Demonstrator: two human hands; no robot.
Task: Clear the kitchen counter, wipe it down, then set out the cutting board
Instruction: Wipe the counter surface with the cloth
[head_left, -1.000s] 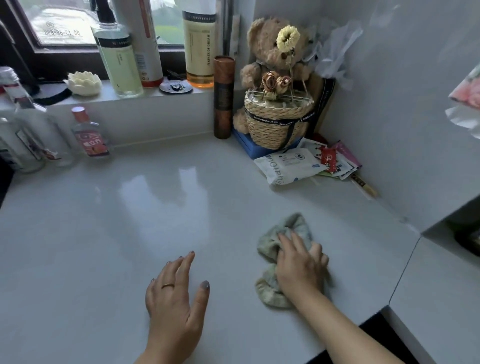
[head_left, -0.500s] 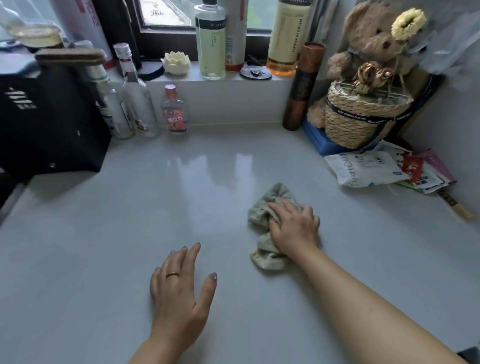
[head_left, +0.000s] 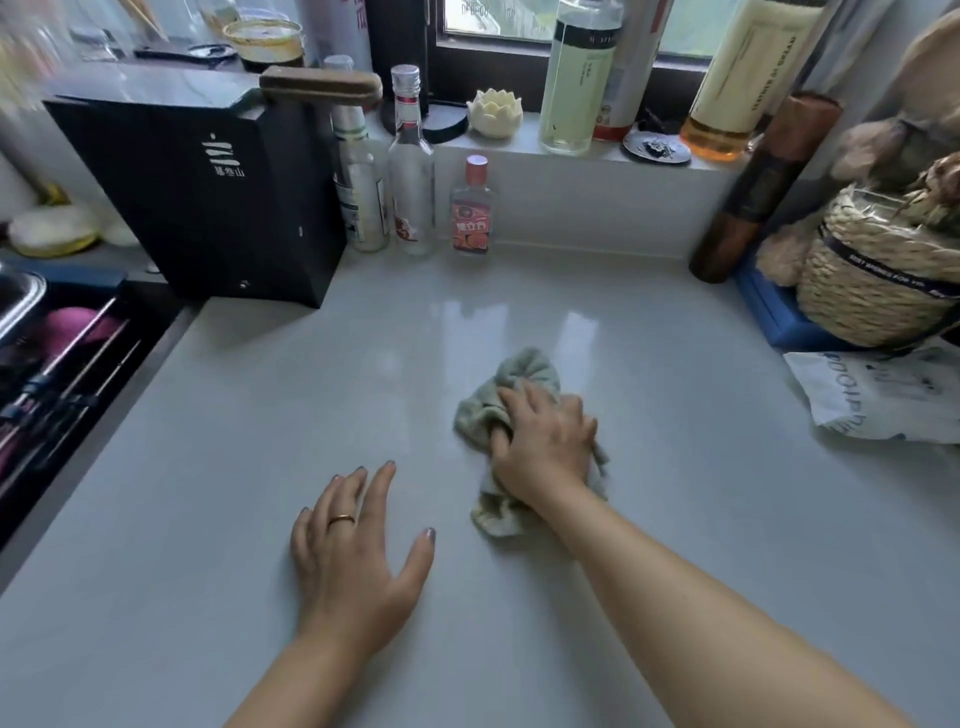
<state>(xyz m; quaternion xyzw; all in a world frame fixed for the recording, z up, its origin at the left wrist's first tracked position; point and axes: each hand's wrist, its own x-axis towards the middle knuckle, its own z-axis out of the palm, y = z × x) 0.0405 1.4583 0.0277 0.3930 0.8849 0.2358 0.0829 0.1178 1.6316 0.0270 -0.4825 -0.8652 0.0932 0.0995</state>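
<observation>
A crumpled pale green cloth (head_left: 524, 374) lies on the glossy grey-white counter (head_left: 311, 415), near its middle. My right hand (head_left: 545, 447) presses down on the cloth, fingers curled into its folds, covering its middle part. My left hand (head_left: 353, 551) rests flat on the counter to the left of the cloth, fingers spread, a ring on one finger, holding nothing. No cutting board is in view.
A black box (head_left: 208, 192) stands at the back left, with three bottles (head_left: 413, 166) beside it. A brown tube (head_left: 763, 187), a woven basket (head_left: 878, 275) on a blue box and a white packet (head_left: 878, 395) crowd the right. A sink (head_left: 47, 353) with utensils lies left.
The view has swung left, bringing the black box and sink into sight. My right hand has slid the cloth leftward toward the counter's middle. My left hand stays flat.
</observation>
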